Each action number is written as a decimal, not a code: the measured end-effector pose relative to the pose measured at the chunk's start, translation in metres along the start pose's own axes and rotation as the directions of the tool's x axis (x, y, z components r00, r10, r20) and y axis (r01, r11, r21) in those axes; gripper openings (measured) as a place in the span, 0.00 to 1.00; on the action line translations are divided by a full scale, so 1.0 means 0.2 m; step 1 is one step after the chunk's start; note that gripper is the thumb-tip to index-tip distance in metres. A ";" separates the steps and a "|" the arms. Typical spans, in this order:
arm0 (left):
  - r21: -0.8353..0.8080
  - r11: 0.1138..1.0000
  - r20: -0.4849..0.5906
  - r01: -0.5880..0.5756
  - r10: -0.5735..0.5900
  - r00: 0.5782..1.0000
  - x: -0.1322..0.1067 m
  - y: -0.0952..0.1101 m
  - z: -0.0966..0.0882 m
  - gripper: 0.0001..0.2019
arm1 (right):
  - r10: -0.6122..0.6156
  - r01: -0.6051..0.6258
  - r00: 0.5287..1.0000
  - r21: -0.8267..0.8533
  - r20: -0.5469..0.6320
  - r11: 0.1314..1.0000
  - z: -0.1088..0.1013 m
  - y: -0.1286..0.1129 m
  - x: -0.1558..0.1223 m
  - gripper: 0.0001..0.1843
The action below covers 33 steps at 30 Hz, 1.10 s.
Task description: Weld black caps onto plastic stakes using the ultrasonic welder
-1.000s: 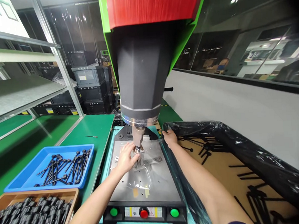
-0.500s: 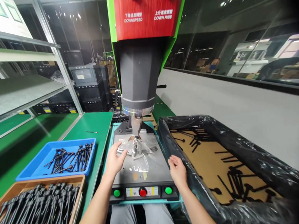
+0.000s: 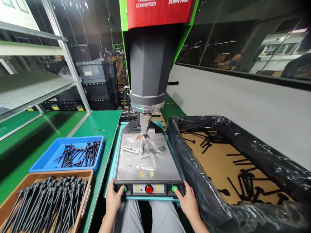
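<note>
My left hand [image 3: 114, 198] rests at the front left corner of the press base, its thumb on the left green button [image 3: 124, 188]. At the front right corner my right hand [image 3: 187, 200] does the same, thumb on the right green button [image 3: 174, 188]. Both hands hold nothing, fingers curled round the panel edge. A red button [image 3: 149, 189] sits between them. On the steel plate [image 3: 146, 167] lies a small part under clear film [image 3: 144, 149], directly beneath the metal horn [image 3: 144, 126] of the grey press head [image 3: 147, 67].
A brown tray [image 3: 7, 214] of several black rods sits at the lower left, a blue tray [image 3: 48, 153] of black parts behind it. At the right, a black-lined carton [image 3: 246, 170] holds scattered black rods. Shelving stands at the left; my grey-trousered legs are below the panel.
Both hands have drawn back from the plate to the front panel, thumbs now on the green buttons. The left hand has let go of the part under the horn.
</note>
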State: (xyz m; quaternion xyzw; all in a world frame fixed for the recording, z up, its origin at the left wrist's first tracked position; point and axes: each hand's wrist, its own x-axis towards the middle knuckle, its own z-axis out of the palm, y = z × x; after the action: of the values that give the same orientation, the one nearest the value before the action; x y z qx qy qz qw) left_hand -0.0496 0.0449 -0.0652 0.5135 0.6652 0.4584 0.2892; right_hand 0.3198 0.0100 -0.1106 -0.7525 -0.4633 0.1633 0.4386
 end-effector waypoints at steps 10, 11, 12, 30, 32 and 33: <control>-0.004 1.000 0.040 0.003 -0.003 0.999 0.04 -0.07 0.02 0.32 | -0.007 0.008 0.999 0.037 -0.033 0.999 0.02 0.00 0.00 0.38; -0.013 1.000 0.037 0.001 -0.001 0.999 0.03 -0.07 0.02 0.32 | -0.006 0.007 1.000 0.041 -0.026 0.999 0.02 0.00 -0.01 0.37; -0.021 1.000 0.038 0.000 0.001 0.999 0.03 -0.07 0.01 0.33 | -0.005 0.006 1.000 0.044 -0.018 0.999 0.02 0.01 -0.01 0.37; -0.108 0.993 0.020 0.057 -0.055 0.998 0.00 0.05 -0.07 0.28 | 0.099 -0.101 0.995 0.127 0.023 0.987 -0.04 -0.07 0.00 0.39; -0.156 0.986 -0.068 0.060 -0.071 0.995 -0.01 0.14 -0.07 0.25 | 0.146 -0.140 0.989 0.160 -0.026 0.977 -0.07 -0.14 0.00 0.37; -0.204 0.978 -0.082 0.053 -0.071 0.994 -0.02 0.19 -0.07 0.23 | 0.171 -0.158 0.984 0.217 -0.046 0.963 -0.08 -0.19 -0.01 0.35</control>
State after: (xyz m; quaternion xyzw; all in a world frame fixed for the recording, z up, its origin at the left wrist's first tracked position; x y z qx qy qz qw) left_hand -0.0434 0.0385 -0.0256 0.4397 0.6433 0.5364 0.3240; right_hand 0.3082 0.0081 -0.0716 -0.7421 -0.3648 0.2236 0.5160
